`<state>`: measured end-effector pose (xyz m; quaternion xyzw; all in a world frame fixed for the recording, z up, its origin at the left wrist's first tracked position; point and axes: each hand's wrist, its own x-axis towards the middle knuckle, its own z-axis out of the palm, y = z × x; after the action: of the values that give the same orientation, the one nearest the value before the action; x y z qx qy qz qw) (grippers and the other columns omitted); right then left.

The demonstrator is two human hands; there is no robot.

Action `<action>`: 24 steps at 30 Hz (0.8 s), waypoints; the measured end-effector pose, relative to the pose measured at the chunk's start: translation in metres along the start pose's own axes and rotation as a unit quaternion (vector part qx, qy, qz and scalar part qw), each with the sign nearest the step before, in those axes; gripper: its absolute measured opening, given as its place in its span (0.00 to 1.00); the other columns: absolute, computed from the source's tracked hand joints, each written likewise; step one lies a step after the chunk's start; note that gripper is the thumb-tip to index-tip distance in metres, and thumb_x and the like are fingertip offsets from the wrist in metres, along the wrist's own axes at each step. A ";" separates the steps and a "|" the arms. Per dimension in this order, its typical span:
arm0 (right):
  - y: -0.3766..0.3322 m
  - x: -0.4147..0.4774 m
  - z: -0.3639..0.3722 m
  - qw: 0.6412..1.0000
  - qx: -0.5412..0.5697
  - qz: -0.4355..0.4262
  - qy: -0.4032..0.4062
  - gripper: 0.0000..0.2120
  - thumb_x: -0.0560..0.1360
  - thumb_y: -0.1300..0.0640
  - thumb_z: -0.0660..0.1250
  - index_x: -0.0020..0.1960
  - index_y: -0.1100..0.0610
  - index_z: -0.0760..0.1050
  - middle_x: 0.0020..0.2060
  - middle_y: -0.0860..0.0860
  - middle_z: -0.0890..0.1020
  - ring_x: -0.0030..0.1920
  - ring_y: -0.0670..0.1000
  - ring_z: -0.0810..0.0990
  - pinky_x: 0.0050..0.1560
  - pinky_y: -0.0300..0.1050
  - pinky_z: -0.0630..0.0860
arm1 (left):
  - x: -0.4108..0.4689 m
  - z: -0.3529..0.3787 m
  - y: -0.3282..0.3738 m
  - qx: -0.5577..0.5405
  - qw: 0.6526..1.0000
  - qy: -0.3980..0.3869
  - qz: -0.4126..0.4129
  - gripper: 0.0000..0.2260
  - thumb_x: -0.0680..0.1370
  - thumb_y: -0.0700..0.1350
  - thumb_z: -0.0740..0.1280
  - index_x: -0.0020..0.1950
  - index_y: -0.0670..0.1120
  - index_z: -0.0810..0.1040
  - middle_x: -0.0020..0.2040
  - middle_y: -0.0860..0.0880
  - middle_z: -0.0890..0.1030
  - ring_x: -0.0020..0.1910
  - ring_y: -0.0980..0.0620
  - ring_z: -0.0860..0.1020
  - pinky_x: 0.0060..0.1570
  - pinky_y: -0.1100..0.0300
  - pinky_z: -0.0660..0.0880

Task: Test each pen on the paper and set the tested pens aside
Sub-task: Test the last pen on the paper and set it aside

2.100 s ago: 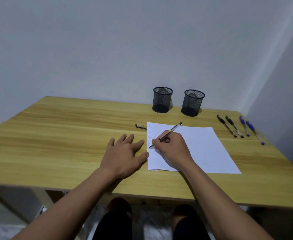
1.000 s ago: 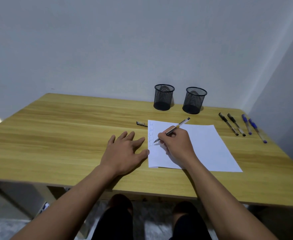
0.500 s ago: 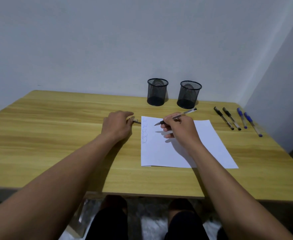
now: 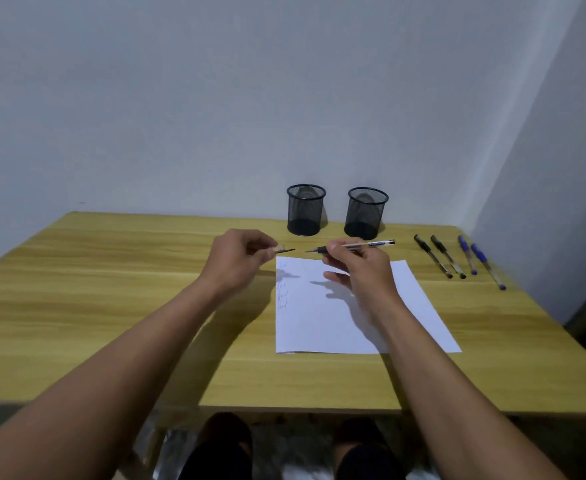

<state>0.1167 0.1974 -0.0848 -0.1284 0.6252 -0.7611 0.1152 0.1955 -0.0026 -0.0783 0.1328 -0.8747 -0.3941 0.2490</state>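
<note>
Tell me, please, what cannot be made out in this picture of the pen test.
Head view:
- cap: mostly hidden by the left hand pinching it.
- scribbles on the paper: too small to read.
- pen: barrel partly covered by the right hand.

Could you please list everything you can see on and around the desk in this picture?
table: one, light wood, against a pale wall
paper: one, white with blue scribbles along its left edge, on the table in front of the person
mesh cups: two, black, upright side by side at the table's back edge
black pens: two, lying side by side right of the paper
blue pens: two, lying further right
held pen: one, clear with black grip, uncapped, above the paper's far edge
cap: one, dark, just left of the pen's tip
left hand: pinches the cap
right hand: holds the held pen
</note>
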 end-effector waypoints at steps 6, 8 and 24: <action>-0.020 -0.003 -0.010 0.999 0.006 -0.023 -0.022 0.01 0.78 0.61 0.72 0.47 0.57 0.82 0.40 0.53 0.86 0.46 0.50 0.86 0.42 0.44 0.84 | -0.005 0.007 0.033 -0.063 0.997 -0.037 0.036 0.03 0.75 0.43 0.74 0.47 0.51 0.86 0.41 0.56 0.86 0.40 0.62 0.82 0.41 0.71 0.73; -0.025 -0.006 -0.014 0.999 0.005 -0.025 -0.033 0.02 0.78 0.61 0.72 0.46 0.57 0.82 0.39 0.52 0.85 0.45 0.50 0.86 0.41 0.43 0.84 | -0.006 0.010 0.041 -0.068 0.995 -0.048 0.047 0.03 0.74 0.43 0.74 0.46 0.51 0.85 0.38 0.57 0.85 0.37 0.61 0.80 0.42 0.65 0.74; -0.041 -0.013 -0.025 0.997 0.051 -0.009 -0.054 0.02 0.77 0.64 0.73 0.45 0.59 0.83 0.39 0.54 0.86 0.43 0.52 0.85 0.42 0.44 0.84 | -0.015 0.028 0.079 -0.269 0.960 -0.067 -0.026 0.05 0.77 0.33 0.69 0.51 0.37 0.83 0.39 0.42 0.81 0.37 0.51 0.79 0.42 0.65 0.80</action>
<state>0.1199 0.2328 -0.0496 -0.1689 0.5777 -0.7846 0.1487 0.1898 0.0728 -0.0397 0.0575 -0.7471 -0.6293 0.2063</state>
